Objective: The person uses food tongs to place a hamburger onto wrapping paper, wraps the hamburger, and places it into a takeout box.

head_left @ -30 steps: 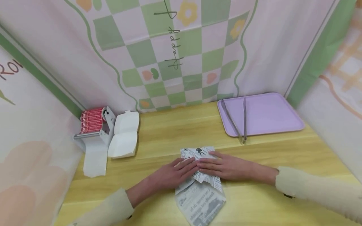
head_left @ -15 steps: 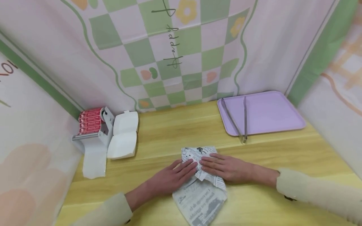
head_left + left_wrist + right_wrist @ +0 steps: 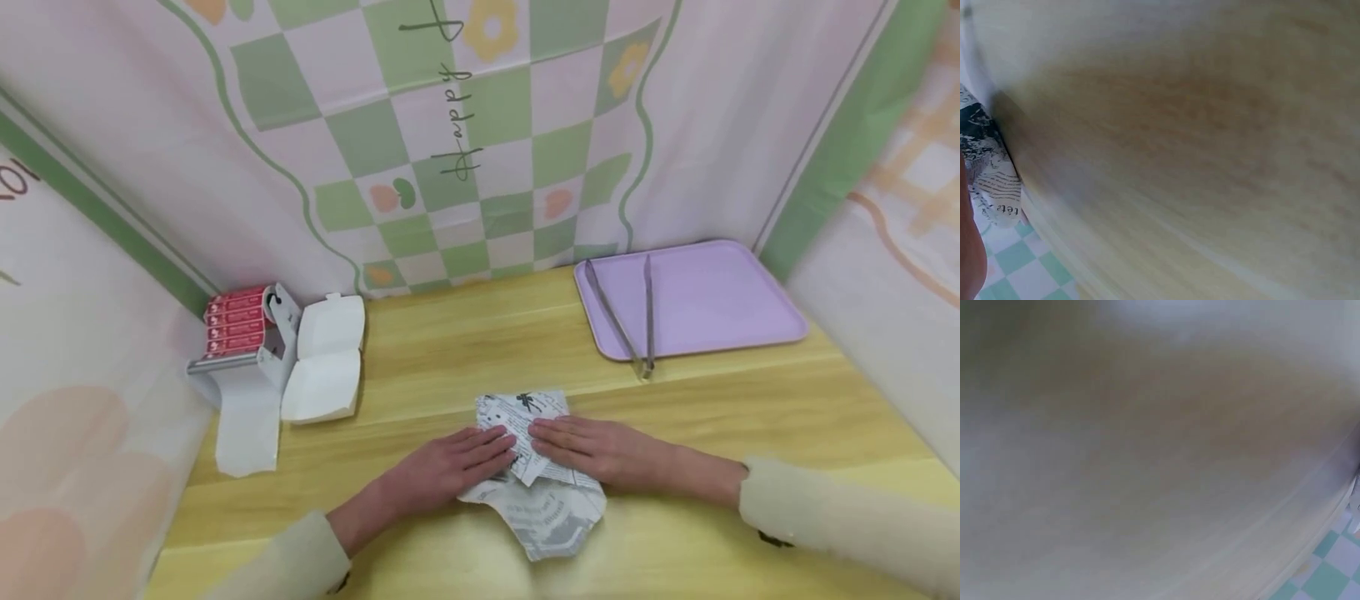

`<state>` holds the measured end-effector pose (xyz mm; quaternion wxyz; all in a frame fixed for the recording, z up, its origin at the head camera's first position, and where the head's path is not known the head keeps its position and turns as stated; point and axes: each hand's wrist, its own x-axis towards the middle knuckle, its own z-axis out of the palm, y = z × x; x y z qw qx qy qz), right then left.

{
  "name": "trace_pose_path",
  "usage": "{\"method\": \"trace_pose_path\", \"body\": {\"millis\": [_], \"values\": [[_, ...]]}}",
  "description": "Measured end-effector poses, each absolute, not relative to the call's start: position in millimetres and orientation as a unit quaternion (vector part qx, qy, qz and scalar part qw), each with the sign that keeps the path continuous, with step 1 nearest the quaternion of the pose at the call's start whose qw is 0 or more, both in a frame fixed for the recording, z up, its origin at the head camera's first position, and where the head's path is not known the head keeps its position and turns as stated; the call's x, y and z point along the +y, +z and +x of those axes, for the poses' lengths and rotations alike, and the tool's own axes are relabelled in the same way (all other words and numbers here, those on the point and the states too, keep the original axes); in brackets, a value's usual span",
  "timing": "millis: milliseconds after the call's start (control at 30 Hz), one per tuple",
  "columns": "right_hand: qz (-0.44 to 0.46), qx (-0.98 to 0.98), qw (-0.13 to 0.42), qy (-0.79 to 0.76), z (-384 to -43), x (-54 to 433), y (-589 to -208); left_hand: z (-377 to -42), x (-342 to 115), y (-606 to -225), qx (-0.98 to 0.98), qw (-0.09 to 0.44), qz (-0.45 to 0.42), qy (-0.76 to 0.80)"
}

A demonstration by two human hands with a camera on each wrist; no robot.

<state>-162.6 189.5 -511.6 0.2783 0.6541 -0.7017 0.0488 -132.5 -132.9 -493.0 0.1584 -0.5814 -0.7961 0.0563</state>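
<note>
Newsprint-patterned wrapping paper (image 3: 536, 421) lies folded on the table in front of me in the head view. My left hand (image 3: 442, 471) rests on its left side and my right hand (image 3: 615, 454) on its right side, with extended fingers pressing the upper folds. Both thumbs are hidden. The near end of the paper sticks out below the hands as a grey, curved flap. Whether anything lies inside the folds cannot be seen. In the left wrist view the printed paper (image 3: 997, 181) shows at the left edge, beside part of the hand. The right wrist view shows mostly blurred tabletop.
A lilac tray (image 3: 720, 304) stands at the back right, with metal tongs (image 3: 648, 321) lying across its left part. At the left are a dispenser with a red-printed label roll (image 3: 236, 321) and an opened white box (image 3: 326, 367). A patterned curtain backs the wooden table (image 3: 427, 346).
The paper's near flap has drawn up away from the front edge and now curves. Both hands have stayed on the paper with small shifts, and their fingers have moved slightly apart.
</note>
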Motion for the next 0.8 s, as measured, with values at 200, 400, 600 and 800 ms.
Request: {"method": "trace_pose_path", "body": {"millis": [200,400,600,800], "values": [[0.655,-0.715,0.233,0.066,-161.7,188.7,-508.2,-135.1,-132.3,-492.1,-0.782,0.196,-0.591,0.005],[0.629,-0.738,0.106,0.221,-162.6,193.2,-508.4,-136.0,-129.0,-488.7,-0.819,0.078,-0.541,-0.175],[0.576,-0.754,0.052,0.312,-156.1,191.0,-504.2,-136.1,-126.0,-485.8,-0.831,0.033,-0.475,-0.287],[0.457,-0.781,-0.061,0.421,-151.2,190.7,-500.5,-135.0,-122.8,-489.4,-0.834,0.017,-0.408,-0.372]]}}
